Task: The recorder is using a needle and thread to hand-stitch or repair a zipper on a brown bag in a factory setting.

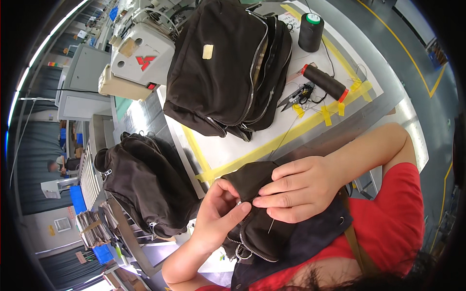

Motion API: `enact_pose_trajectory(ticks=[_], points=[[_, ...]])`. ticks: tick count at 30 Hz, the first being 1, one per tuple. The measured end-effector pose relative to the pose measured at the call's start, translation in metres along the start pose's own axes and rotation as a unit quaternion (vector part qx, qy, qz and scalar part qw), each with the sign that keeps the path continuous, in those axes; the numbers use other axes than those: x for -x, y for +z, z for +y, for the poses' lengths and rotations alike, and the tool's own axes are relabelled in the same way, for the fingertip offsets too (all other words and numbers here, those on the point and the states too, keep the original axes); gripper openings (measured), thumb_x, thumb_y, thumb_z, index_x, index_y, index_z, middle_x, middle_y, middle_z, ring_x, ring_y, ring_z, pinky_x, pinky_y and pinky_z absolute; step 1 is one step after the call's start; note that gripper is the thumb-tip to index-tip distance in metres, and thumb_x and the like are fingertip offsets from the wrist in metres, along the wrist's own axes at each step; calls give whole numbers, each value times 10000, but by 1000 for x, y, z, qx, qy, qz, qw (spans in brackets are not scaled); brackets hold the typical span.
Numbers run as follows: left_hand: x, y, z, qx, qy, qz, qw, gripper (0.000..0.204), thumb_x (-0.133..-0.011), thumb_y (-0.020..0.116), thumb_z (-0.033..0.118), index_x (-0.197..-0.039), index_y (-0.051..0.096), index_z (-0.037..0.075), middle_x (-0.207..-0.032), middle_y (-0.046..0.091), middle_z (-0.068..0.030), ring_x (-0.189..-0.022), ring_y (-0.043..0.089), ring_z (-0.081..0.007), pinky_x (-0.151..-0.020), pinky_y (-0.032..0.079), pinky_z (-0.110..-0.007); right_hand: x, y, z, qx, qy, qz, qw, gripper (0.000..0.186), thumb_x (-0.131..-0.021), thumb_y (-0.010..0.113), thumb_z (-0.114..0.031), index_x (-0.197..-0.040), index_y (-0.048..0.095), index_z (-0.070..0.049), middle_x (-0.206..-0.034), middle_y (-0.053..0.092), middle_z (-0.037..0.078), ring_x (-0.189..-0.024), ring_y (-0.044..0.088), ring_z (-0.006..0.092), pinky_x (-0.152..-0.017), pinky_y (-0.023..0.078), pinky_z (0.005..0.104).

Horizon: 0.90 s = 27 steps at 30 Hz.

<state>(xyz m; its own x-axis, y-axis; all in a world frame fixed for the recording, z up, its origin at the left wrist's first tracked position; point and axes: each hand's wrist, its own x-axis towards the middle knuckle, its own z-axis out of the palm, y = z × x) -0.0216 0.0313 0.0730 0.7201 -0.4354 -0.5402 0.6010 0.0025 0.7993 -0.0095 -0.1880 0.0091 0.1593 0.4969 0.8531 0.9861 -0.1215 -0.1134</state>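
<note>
A dark brown zipped bag piece (262, 237) lies in my lap. My left hand (223, 213) pinches it beside the zipper, thumb bent inward. My right hand (301, 189) grips the same fabric from the right, fingers curled over it; what its fingertips pinch is hidden. A thin needle (270, 227) sticks out below the right fingers, and a dark thread runs up toward the table. On the white taped sheet (228, 150) are black thread snips (291, 99), a lying thread cone (325, 83), an upright one (310, 36) and a large black backpack (218, 68).
A second black bag (141, 184) sits left on the metal table. A sewing machine (145, 46) stands at the back left. Stacked flat pieces (92, 228) and blue bins (77, 199) line the left, where another person (60, 165) is seated far off. A yellow-lined walkway (407, 48) runs right.
</note>
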Motion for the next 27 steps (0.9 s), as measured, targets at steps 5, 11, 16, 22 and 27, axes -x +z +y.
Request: enact_pose_trajectory(ticks=[5, 11, 16, 22, 27], points=[[-4, 2, -1, -18, 27, 36, 999, 250, -819, 599, -43, -934, 409, 72, -870, 524, -17, -782, 511, -66, -713, 420, -212, 6, 4, 4, 63, -65, 13, 996, 64, -835, 511, -134, -815, 552, -89, -921, 666, 75, -818, 627, 153, -739, 462, 254], [-11, 2, -5, -11, 27, 52, 998, 263, -809, 604, -57, -921, 408, 78, -867, 528, -14, -760, 517, -63, -685, 417, -199, 16, 7, 7, 102, -110, 11, 989, 80, -828, 507, -141, -806, 553, -79, -909, 657, 80, -830, 614, 167, -787, 466, 279], [-20, 4, -12, -19, 38, 31, 999, 350, -758, 628, -106, -950, 396, 71, -915, 541, -38, -826, 527, -80, -756, 430, -222, 21, 8, 11, 79, -101, 3, 992, 91, -821, 513, -140, -815, 565, -65, -921, 645, 96, -835, 601, 187, -823, 473, 324], [-21, 5, -13, -59, 75, 16, 995, 377, -745, 627, -101, -970, 370, 58, -922, 528, -52, -828, 519, -94, -745, 429, -224, 15, 5, 13, -99, 71, 9, 993, 69, -837, 565, -117, -889, 563, -71, -1024, 650, 69, -793, 622, 185, -727, 483, 319], [-17, 0, -22, -88, 148, 31, 984, 420, -722, 651, -110, -962, 354, 63, -899, 510, -50, -795, 505, -91, -694, 418, -221, 5, 9, 12, -195, 208, 21, 958, 117, -816, 596, -50, -928, 565, -65, -1010, 651, 31, -715, 593, 206, -683, 480, 338]])
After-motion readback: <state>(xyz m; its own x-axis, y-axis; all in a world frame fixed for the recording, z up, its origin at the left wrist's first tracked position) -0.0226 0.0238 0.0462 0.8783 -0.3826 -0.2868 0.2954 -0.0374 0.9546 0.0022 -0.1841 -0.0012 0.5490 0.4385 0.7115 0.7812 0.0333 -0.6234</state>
